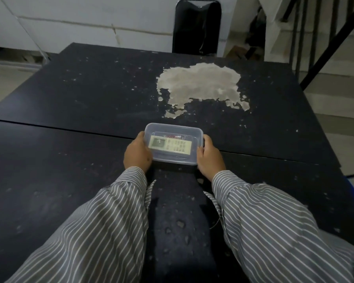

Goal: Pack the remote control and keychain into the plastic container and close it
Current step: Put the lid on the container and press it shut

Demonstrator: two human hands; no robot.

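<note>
Your two hands, left (138,154) and right (209,155), clasped the short ends of the clear rectangular plastic container (173,144), its long axis running crosswise between them.

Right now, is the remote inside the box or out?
Inside. The remote shows through the clear container, held at its ends by the left hand and right hand.

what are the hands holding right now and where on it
The plastic container, gripped at its two short ends: left hand on one, right hand on the other.

Keychain (174,136) blurred behind remote control (170,147)
</note>
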